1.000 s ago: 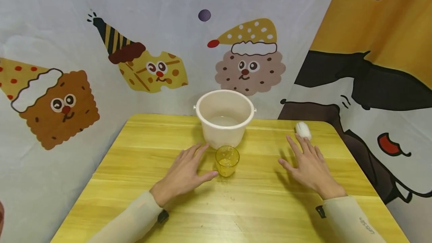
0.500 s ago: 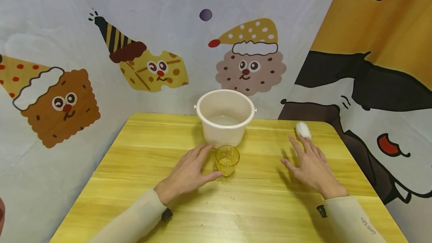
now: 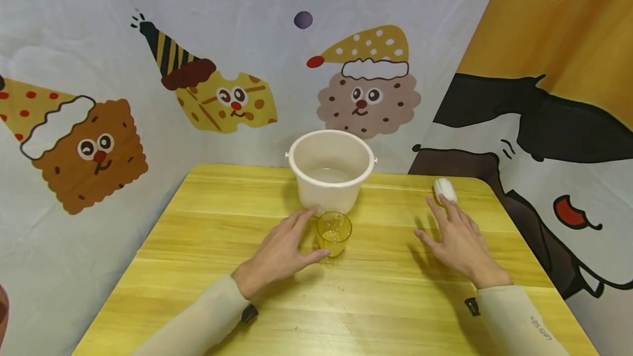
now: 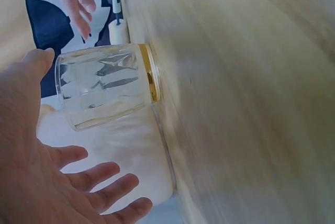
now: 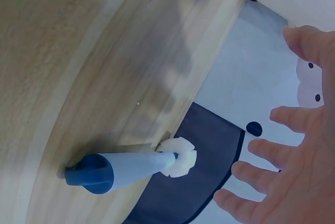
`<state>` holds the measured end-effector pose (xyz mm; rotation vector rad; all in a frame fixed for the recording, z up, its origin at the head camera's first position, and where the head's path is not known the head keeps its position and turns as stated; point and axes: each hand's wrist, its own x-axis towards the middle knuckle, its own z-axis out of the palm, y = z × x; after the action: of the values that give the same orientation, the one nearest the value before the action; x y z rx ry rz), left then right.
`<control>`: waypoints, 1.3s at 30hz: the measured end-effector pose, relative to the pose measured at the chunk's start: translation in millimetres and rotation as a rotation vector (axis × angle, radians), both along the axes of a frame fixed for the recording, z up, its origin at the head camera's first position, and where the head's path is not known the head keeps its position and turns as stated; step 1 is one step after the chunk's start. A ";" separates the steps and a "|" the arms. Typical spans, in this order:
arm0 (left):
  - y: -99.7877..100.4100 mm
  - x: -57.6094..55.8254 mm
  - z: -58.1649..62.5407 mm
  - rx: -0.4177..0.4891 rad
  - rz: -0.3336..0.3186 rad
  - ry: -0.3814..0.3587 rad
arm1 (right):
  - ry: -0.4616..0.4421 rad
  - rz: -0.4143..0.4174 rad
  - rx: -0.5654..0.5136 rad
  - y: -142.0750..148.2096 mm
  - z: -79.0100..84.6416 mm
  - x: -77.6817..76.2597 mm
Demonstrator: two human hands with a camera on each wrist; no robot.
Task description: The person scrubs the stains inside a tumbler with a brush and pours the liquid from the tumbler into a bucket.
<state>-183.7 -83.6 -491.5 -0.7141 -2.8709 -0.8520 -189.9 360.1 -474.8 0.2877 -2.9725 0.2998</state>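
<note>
A clear yellow cup [image 3: 333, 234] stands upright on the table, in front of a white bucket [image 3: 328, 194]. My left hand [image 3: 279, 254] is spread at the cup's left side, thumb before it and fingers toward the bucket; whether it touches the cup I cannot tell. In the left wrist view the cup [image 4: 104, 85] sits between thumb and fingers, which do not curl round it. Over the right side hovers my right hand [image 3: 457, 240], fingers spread, holding nothing. Below it lies a cleaning brush [image 5: 136, 170] with a white head and a white-and-blue handle; the hand hides the handle in the head view.
The yellow wood-grain table [image 3: 207, 202] ends at a curtain [image 3: 237, 10] printed with cartoon figures. Small wet-looking spots mark the tabletop near its middle. The bucket seems to hold shallow clear liquid.
My left hand has moved right and slightly forward, closer round the cup. My right hand has shifted slightly right. Cup, bucket and brush have stayed in place.
</note>
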 end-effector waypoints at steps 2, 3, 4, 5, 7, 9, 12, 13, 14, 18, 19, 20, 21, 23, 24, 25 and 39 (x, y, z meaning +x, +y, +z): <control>0.9 -0.2 0.2 0.005 -0.003 0.006 | 0.001 -0.004 -0.001 0.3 0.0 -0.7; 1.3 0.0 0.5 0.008 -0.004 0.008 | 0.000 -0.007 -0.002 0.4 0.0 -1.0; 1.7 -0.2 0.0 0.010 -0.004 0.011 | -0.001 -0.010 -0.004 0.4 0.0 -1.4; 2.3 -0.6 -0.6 0.015 -0.004 0.013 | -0.002 -0.011 -0.005 0.7 -0.1 -1.5; 2.9 -0.5 -1.2 0.022 -0.006 0.012 | -0.004 -0.012 -0.007 1.4 -0.3 -1.9; 3.7 -0.5 -1.6 0.029 -0.007 0.007 | -0.006 -0.013 -0.008 1.9 -0.1 -2.1; 5.0 -0.8 -2.7 0.040 -0.013 0.000 | -0.001 -0.011 -0.009 3.4 -0.8 -3.3; 5.6 -0.9 -3.0 0.041 -0.012 0.000 | 0.001 -0.010 -0.009 3.8 -0.9 -3.7; 6.2 -1.1 -3.4 0.046 -0.012 0.000 | 0.002 -0.009 -0.009 4.2 -1.0 -4.1; 9.5 -1.2 -4.3 0.067 -0.016 -0.004 | 0.003 -0.007 -0.017 6.6 -1.4 -4.8; 10.6 -1.1 -4.3 0.072 -0.017 -0.008 | 0.004 -0.007 -0.019 7.3 -1.5 -4.6; 11.8 -1.3 -4.4 0.078 -0.019 -0.011 | 0.005 -0.008 -0.023 8.1 -1.5 -4.5; 12.8 -1.3 -4.2 0.080 -0.021 -0.017 | 0.006 -0.009 -0.027 9.0 -1.5 -4.6; 15.1 -1.6 -4.1 0.088 -0.023 -0.029 | 0.012 -0.012 -0.035 10.5 -2.1 -4.3; 16.1 -1.9 -4.2 0.094 -0.025 -0.032 | 0.011 -0.015 -0.040 11.2 -2.3 -4.2; 17.0 -2.3 -4.6 0.096 -0.025 -0.035 | 0.007 -0.017 -0.043 12.1 -2.8 -4.2; 25.6 -5.6 -8.1 0.162 -0.033 -0.062 | -0.029 -0.061 -0.052 19.2 -8.0 -6.7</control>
<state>-189.4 -58.0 -499.5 -0.7308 -2.8079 -1.1150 -196.6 379.3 -482.8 0.1875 -2.9898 0.3760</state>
